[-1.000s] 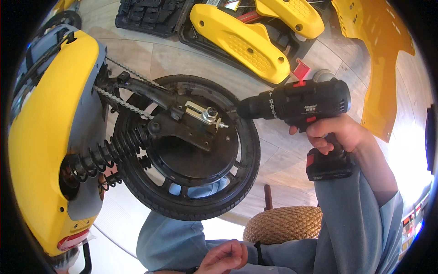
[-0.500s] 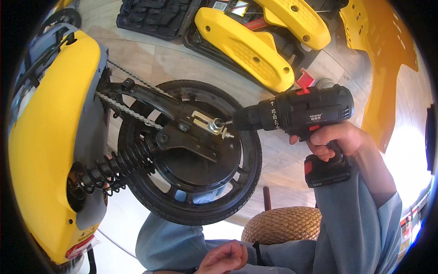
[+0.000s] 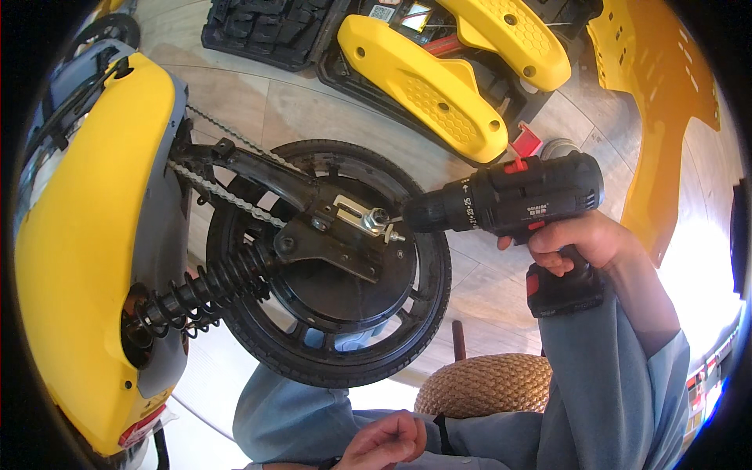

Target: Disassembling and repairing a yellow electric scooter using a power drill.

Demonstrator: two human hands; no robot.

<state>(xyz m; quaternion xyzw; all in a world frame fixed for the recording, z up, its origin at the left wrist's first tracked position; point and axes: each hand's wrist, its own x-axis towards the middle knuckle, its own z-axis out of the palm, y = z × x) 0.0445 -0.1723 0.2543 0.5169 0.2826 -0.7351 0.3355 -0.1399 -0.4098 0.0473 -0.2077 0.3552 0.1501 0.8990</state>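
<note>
My right hand (image 3: 581, 239) is wrapped round the grip of a black cordless drill (image 3: 509, 194) with red details. The drill lies nearly level, its chuck pointing left. The chuck's tip is close beside the axle nut (image 3: 374, 219) at the wheel's hub; whether it touches cannot be made out. A silver slotted chain adjuster (image 3: 349, 210) sits round the axle, on the black swingarm (image 3: 270, 174). The black wheel (image 3: 345, 368) has a tyre and a solid hub. My left hand (image 3: 385, 440) rests near my lap, its fingers curled closed with nothing visible in them.
At left stands a yellow and grey vehicle body (image 3: 86, 235), joined to the wheel by a chain (image 3: 227, 194) and coil-spring shock absorbers (image 3: 207, 294). Yellow panels (image 3: 423, 86) lie over an open black toolbox (image 3: 266, 31). A larger yellow panel (image 3: 650, 157) lies right; a woven stool (image 3: 486, 384) stands below.
The drill has tilted a little, its rear end dipping slightly. The wheel and vehicle appear shifted slightly right and down in view. My left hand keeps its place.
</note>
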